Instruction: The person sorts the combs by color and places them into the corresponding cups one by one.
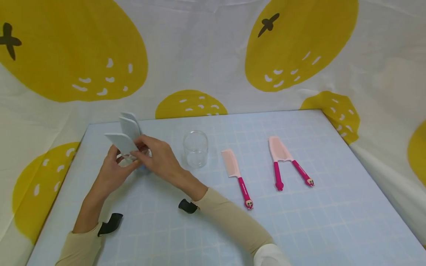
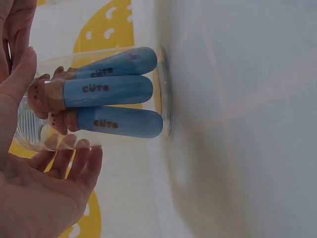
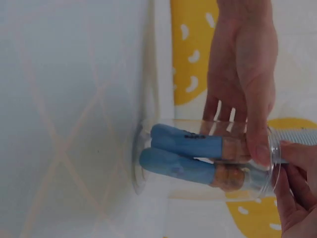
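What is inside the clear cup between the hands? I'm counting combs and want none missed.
Three combs stand in the clear cup, blue handles down and printed "cute", pale toothed ends sticking out the top. The hands cover much of the cup from above, so its base shows only in the wrist views.

Far left of the table [image 1: 332, 229]: both hands close in on a clear cup [image 2: 99, 134] holding three blue-handled combs [image 1: 128, 135], the left hand [image 1: 111, 171] on its near left side, the right hand [image 1: 159, 159] on its right; access there is blocked on both flanks, and the comb heads fan out above the rim. Just right of the right hand stands an empty glass [image 1: 195, 148], leaving only a narrow lane between. Further right lie a single pink comb [image 1: 237, 177], then a pair of pink combs [image 1: 286, 162], with an open strip between them. The near centre and right of the table surface offer unobstructed passage. A draped cloth backdrop [image 1: 213, 55] bounds the far edge and both sides.
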A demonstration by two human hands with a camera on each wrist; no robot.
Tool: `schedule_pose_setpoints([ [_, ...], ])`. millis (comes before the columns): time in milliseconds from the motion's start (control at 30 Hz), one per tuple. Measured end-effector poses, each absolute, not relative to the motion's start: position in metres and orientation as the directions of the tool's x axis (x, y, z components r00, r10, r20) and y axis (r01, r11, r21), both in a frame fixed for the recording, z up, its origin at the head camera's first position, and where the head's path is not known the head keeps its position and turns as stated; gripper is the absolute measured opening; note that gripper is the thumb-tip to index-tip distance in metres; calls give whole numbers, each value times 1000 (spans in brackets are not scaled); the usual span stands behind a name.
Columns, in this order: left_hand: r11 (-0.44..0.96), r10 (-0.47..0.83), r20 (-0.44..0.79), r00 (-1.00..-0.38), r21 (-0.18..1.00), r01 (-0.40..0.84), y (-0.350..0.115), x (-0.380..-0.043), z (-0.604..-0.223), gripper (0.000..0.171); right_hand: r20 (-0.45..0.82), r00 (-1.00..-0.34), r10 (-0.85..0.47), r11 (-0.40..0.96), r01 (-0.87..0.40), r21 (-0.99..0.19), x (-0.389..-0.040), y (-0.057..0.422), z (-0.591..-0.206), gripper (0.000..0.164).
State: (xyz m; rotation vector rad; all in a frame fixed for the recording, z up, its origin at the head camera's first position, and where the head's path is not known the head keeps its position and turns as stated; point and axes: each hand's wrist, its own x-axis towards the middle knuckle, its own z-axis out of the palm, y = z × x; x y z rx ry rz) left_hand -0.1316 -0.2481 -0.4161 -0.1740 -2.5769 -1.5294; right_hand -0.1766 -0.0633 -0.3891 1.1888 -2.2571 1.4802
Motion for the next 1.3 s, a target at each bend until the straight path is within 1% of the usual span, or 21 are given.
schedule_pose_setpoints([
  [200, 477, 13, 161, -987, 866, 148, -245, -132, -415, 87, 519, -668, -534, 158, -682, -714, -176, -59, -389, 25],
  [400, 473, 23, 179, -984, 865, 168, -244, -131, -417, 88, 492, -656, -573, 109, -656, -747, -173, -49, -388, 32],
  [633, 489, 17, 153, -988, 861, 142, -243, -130, -416, 92, 461, -658, -596, 152, -655, -740, -165, -33, -387, 40],
  [900, 461, 6, 118, -993, 881, 107, -241, -123, -411, 85, 477, -642, -600, 116, -660, -742, -158, -16, -391, 34],
  [1133, 509, -41, 139, -989, 855, 99, -239, -112, -411, 92, 490, -640, -592, 134, -677, -723, -153, 0, -393, 31],
  [1300, 542, -97, 120, -988, 839, 48, -234, -101, -413, 94, 507, -638, -580, 138, -691, -710, -152, 15, -393, 27],
])
